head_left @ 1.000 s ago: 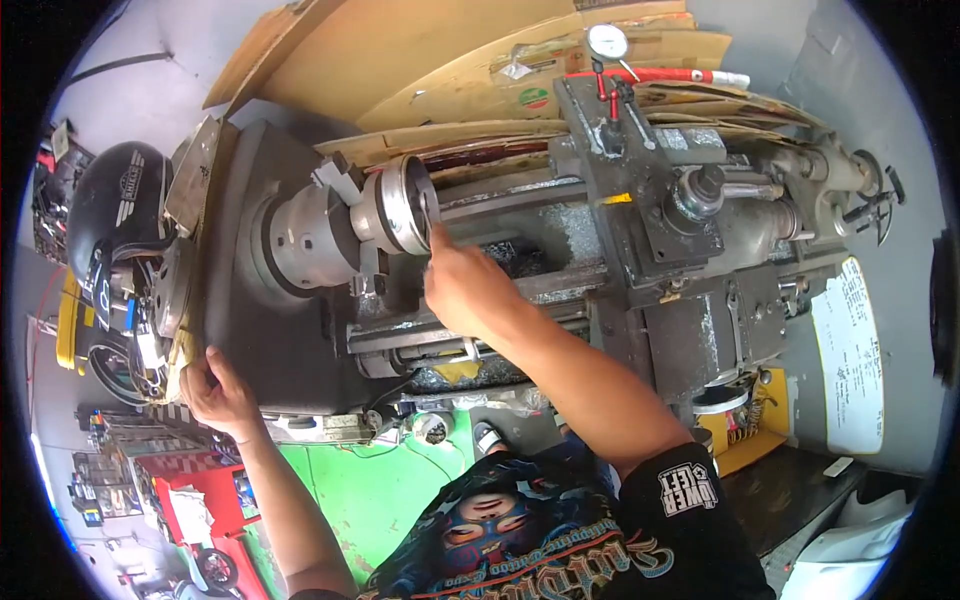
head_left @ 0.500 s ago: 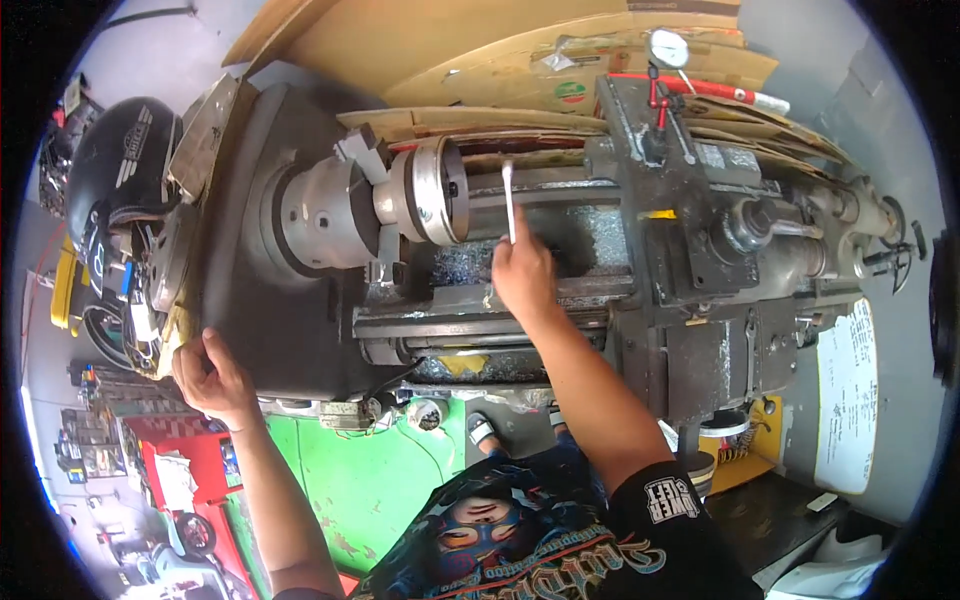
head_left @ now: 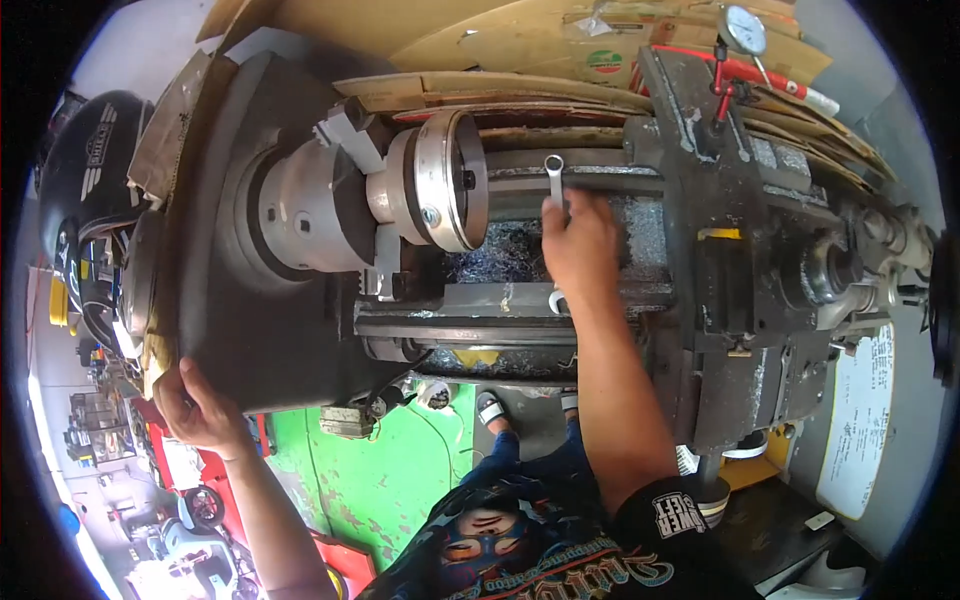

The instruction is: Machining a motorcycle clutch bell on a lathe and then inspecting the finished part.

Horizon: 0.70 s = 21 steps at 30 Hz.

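Observation:
My right hand point(head_left: 582, 240) is closed around a combination wrench point(head_left: 555, 172) over the lathe bed point(head_left: 480, 297). The wrench's ring end points away from me, and its open end shows below my palm. To the left of this hand, the lathe chuck point(head_left: 318, 212) grips a round metal workpiece point(head_left: 437, 180) with a bright flanged rim; the wrench is apart from it. My left hand point(head_left: 195, 408) is at the near left corner of the headstock point(head_left: 270, 350), fingers curled and thumb raised. What those fingers hold, if anything, is hidden.
Metal chips point(head_left: 500, 245) lie in the bed. The carriage point(head_left: 690, 230) is to the right, with a dial indicator point(head_left: 742, 30) on a red-jointed stand behind it. Cardboard sheets point(head_left: 520, 95) line the back. A black helmet point(head_left: 95, 165) is at far left, above the green floor point(head_left: 350, 490).
The view has shifted closer to the lathe. My right hand still holds the wrench, now turned so its ring face and open end show. My left hand stays at the headstock corner.

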Each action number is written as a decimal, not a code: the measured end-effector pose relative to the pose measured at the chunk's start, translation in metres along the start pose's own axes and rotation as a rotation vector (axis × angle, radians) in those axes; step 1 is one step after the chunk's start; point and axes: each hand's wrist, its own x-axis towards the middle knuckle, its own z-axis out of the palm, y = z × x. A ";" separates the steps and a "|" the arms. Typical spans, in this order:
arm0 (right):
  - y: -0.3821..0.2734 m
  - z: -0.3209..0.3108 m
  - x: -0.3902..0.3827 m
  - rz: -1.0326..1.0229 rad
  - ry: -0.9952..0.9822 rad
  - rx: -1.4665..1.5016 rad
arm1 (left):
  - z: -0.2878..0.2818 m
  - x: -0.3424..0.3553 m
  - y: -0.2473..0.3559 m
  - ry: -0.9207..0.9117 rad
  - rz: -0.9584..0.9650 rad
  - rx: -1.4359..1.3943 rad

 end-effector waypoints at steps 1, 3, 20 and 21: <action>-0.012 -0.014 0.007 0.051 -0.068 0.257 | -0.002 0.001 0.000 0.001 -0.016 0.014; -0.033 -0.043 0.023 0.159 -0.194 0.758 | -0.001 -0.002 0.001 0.002 -0.056 0.030; -0.068 -0.058 0.045 -0.086 -0.524 0.967 | -0.003 -0.005 -0.007 -0.014 -0.053 0.029; -0.069 -0.059 0.043 -0.116 -0.476 0.943 | -0.003 -0.004 -0.006 -0.013 -0.042 0.035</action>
